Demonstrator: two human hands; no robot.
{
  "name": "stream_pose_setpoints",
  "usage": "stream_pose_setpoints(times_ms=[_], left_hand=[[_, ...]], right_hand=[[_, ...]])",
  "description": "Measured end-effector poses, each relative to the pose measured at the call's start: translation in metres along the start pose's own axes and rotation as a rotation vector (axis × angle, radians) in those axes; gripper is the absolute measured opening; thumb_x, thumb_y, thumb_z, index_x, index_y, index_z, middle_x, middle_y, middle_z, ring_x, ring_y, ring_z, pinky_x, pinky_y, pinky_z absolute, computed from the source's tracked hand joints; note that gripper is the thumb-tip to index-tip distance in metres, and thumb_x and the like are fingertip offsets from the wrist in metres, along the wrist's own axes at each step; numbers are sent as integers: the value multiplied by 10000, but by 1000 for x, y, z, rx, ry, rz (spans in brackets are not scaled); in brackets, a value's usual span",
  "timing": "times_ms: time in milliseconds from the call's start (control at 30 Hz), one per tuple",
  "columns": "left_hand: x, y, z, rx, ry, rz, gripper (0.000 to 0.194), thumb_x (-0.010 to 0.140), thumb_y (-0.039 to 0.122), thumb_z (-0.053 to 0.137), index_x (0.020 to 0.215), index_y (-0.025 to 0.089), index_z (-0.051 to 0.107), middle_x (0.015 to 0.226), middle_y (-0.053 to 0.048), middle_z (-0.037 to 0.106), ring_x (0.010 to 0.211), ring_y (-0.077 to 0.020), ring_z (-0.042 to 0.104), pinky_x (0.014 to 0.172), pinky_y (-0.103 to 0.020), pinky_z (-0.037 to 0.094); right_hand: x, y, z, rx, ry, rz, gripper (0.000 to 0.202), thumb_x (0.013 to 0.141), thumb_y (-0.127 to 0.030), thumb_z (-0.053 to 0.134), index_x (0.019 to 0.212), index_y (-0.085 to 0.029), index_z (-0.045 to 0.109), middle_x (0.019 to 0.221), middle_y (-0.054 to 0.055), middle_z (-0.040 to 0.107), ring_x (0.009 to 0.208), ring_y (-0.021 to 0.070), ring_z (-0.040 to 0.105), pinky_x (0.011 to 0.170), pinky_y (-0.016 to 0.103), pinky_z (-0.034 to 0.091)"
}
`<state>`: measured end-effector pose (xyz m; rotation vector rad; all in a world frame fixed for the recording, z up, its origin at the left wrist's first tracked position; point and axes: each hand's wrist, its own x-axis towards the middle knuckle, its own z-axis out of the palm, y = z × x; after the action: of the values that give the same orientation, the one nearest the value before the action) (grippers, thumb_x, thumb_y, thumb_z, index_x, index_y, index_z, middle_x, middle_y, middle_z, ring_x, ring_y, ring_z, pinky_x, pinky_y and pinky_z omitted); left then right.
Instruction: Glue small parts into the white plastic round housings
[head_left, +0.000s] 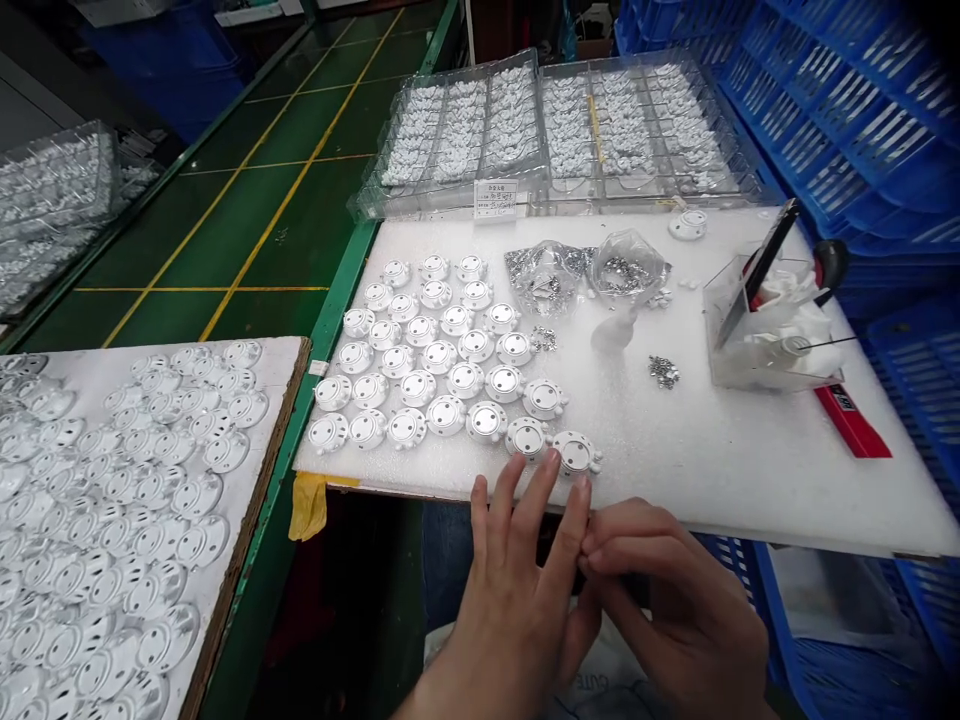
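My left hand hovers at the near edge of a white foam board, its fingers spread and stretched out. Its fingertips are by the nearest white round plastic part, which carries dark dots and small side knobs. My right hand is closed in a pinch against the left index finger; anything between its fingertips is too small or hidden. Rows of similar white round parts lie to the left. Beyond are small metal pieces, a white squeeze bottle and a bag of metal pieces.
Clear divided trays of white parts stand at the back. On the right are a clear box of tools, a red-handled tool and blue crates. A green conveyor runs left, beside another board of white parts.
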<state>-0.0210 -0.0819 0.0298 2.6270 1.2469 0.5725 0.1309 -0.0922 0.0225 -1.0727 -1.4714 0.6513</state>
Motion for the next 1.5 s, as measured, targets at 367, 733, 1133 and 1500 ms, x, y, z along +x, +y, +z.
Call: stream_pose_setpoints(times_ms=[367,733,1133,1500], left_hand=[[6,-20,-1,-79,50,-46,647,921,153,518,1547,141,355,1646,-253,244,1592,-389,77,1207,-727,169],[34,-57,2,103,63,-110,379,959,297,666,1304,180,564,1518,-227,463,1529,-463,264,1147,-811,251],[32,-48,9,81,73,-95,294,974,256,644,1242,176,552,1498,-223,496,1544,-449,246,1148,-812,262],[41,-27,25,23,126,-127,335,904,313,750,1168,171,601,1431,-227,540,1507,-474,293,1114,-847,268]], right_hand=[[-1,-3,0,-81,-42,-52,228,858,0,601,933,-211,639,771,21,671,697,143,661,611,249,573],[21,44,-28,-513,-97,-40,319,939,-320,698,1226,-209,615,1058,78,690,904,198,669,749,325,581],[24,60,-30,-672,-112,-76,383,977,-313,619,1341,-217,552,1145,105,697,1062,279,627,893,449,533],[14,63,-43,-497,361,-114,263,886,-85,649,1095,-234,705,846,34,691,724,179,647,595,316,507]])
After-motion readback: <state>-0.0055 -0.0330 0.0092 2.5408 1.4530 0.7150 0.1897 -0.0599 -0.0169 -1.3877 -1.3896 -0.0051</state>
